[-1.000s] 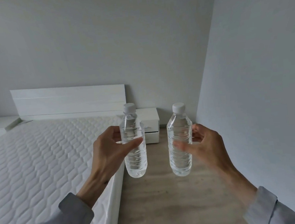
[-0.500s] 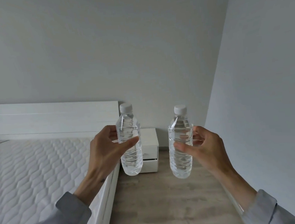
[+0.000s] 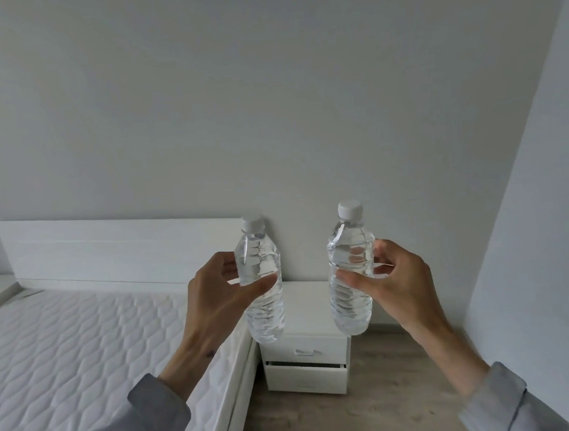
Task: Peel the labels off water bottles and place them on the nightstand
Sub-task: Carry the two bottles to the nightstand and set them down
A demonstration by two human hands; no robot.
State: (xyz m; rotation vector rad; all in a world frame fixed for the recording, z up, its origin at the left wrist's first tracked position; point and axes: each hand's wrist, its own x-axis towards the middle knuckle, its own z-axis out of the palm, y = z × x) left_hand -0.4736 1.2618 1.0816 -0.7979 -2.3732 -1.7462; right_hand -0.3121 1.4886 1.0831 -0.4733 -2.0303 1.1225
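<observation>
I hold two clear water bottles upright in the air, each with a white cap and no label on it. My left hand [image 3: 214, 297] grips the left bottle [image 3: 263, 315] around its middle. My right hand [image 3: 397, 286] grips the right bottle [image 3: 353, 309] the same way. Both bottles hang in front of a low white nightstand [image 3: 305, 294] that stands against the back wall between the bed and the right wall. Its top shows between the two bottles and has nothing visible on it.
A bed with a bare white quilted mattress [image 3: 65, 354] and a white headboard [image 3: 107, 251] fills the left. Wood floor [image 3: 346, 423] runs between the bed frame and the grey right wall [image 3: 545, 227]. The nightstand's lower drawer [image 3: 305, 373] looks slightly open.
The nightstand has come closer and now sits just behind the bottles. Both hands kept their hold on the bottles, which stayed upright.
</observation>
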